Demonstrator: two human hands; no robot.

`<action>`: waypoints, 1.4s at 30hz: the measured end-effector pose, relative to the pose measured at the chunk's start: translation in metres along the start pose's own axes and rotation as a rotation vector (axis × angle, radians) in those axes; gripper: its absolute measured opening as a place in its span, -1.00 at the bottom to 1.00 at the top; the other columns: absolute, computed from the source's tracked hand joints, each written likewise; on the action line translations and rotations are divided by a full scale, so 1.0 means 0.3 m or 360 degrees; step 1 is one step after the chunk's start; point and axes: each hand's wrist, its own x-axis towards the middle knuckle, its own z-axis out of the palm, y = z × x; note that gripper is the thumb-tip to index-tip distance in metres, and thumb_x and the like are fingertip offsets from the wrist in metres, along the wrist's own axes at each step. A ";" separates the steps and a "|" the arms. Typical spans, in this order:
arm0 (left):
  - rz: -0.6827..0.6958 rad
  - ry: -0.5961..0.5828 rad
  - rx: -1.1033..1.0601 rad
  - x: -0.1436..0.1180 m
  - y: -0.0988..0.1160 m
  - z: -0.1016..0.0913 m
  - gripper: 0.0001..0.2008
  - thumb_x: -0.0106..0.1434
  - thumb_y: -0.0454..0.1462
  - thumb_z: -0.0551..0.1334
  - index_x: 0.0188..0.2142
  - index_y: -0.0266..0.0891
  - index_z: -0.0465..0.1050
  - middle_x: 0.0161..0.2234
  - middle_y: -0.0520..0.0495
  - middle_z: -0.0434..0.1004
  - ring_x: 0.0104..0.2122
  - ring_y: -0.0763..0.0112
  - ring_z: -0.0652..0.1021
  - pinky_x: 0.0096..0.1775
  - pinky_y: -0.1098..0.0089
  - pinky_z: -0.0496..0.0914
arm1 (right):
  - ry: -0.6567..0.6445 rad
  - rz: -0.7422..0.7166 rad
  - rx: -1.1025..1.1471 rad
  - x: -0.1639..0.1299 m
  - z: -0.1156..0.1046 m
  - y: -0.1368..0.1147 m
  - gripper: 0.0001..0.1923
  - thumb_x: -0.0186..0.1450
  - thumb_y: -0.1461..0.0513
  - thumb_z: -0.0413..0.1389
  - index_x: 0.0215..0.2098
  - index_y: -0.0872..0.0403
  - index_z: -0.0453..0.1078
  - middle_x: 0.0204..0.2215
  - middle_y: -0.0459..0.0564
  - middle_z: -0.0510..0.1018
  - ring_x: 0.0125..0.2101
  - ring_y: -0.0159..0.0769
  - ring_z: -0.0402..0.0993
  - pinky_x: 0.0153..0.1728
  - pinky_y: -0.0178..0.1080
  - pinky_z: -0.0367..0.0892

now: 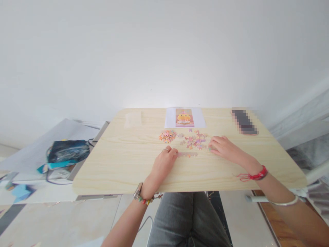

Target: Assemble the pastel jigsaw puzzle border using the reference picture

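Here the left hand, fingers curled, touches the left end of the joined puzzle strip — lying crosswise — while the right hand, fingers loosely together, rests on the loose puzzle pieces behind it.

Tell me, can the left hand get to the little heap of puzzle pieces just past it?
Probably yes. The left hand rests on the table just short of the heap of puzzle pieces, and only bare tabletop lies between them.
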 end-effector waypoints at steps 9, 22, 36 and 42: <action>0.0012 0.0040 0.0004 -0.001 -0.007 0.004 -0.79 0.28 -0.34 -0.01 -0.20 -0.22 0.38 -0.26 -0.08 0.38 -0.25 0.35 0.47 -0.19 0.38 0.34 | 0.0249 0.0369 0.0205 -0.030 0.008 -0.024 -0.86 0.26 0.22 0.02 -0.26 0.10 0.35 -0.31 0.04 0.43 -0.28 -0.23 0.38 -0.25 -0.20 0.24; 0.0031 0.0059 -0.0016 0.000 -0.010 0.003 -0.79 0.28 -0.34 -0.01 -0.21 -0.25 0.38 -0.27 -0.10 0.39 -0.25 0.33 0.48 -0.19 0.37 0.34 | 0.0244 0.0685 0.0015 -0.030 0.064 -0.084 -0.88 0.25 0.26 0.01 -0.44 0.10 0.31 -0.38 0.04 0.42 -0.28 -0.20 0.36 -0.32 -0.19 0.15; 0.0036 0.0071 -0.0049 0.010 -0.026 0.018 -0.81 0.27 -0.35 0.03 -0.20 -0.26 0.38 -0.27 -0.11 0.39 -0.25 0.30 0.48 -0.19 0.34 0.34 | 0.0289 0.0131 0.0069 -0.006 0.052 -0.150 -0.93 0.29 0.28 0.00 -0.31 0.12 0.30 -0.32 0.03 0.45 -0.26 -0.25 0.35 -0.23 -0.20 0.07; 0.0042 0.0069 -0.0038 0.008 -0.019 0.013 -0.81 0.27 -0.35 0.01 -0.23 -0.26 0.38 -0.29 -0.10 0.38 -0.27 0.31 0.48 -0.21 0.36 0.34 | 0.0248 0.0083 -0.0031 0.019 0.072 -0.161 -0.93 0.27 0.26 0.04 -0.34 0.13 0.31 -0.32 0.04 0.45 -0.26 -0.24 0.33 -0.24 -0.20 0.05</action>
